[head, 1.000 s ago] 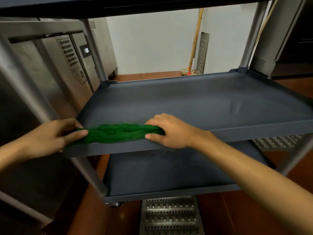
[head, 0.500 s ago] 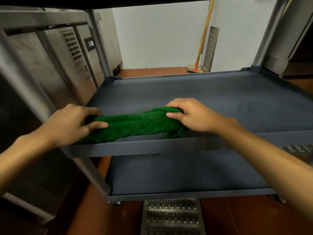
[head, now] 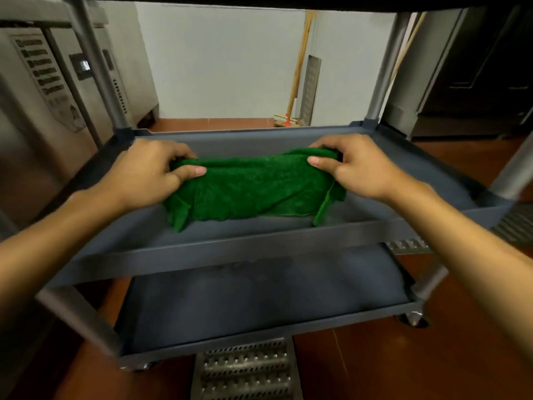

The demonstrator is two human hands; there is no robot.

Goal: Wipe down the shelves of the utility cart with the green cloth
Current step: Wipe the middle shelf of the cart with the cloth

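The green cloth [head: 253, 187] lies stretched across the middle shelf [head: 259, 243] of the dark grey utility cart. My left hand [head: 147, 174] pinches the cloth's left end and my right hand [head: 354, 166] pinches its right end. The cloth's near edge droops onto the shelf floor just behind the front rim. Below it is the bottom shelf [head: 259, 301], bare and dark. The top shelf shows only as a dark strip along the upper edge of the view.
Grey cart posts [head: 95, 62] stand at the corners. A stainless steel appliance [head: 43, 90] is close on the left. A broom [head: 297, 70] leans on the white wall behind. A perforated metal floor drain [head: 245, 370] runs under the cart on the red-brown floor.
Both hands have slid the cloth from the front left edge toward the middle and back of the shelf. The cloth is now spread wider between them.
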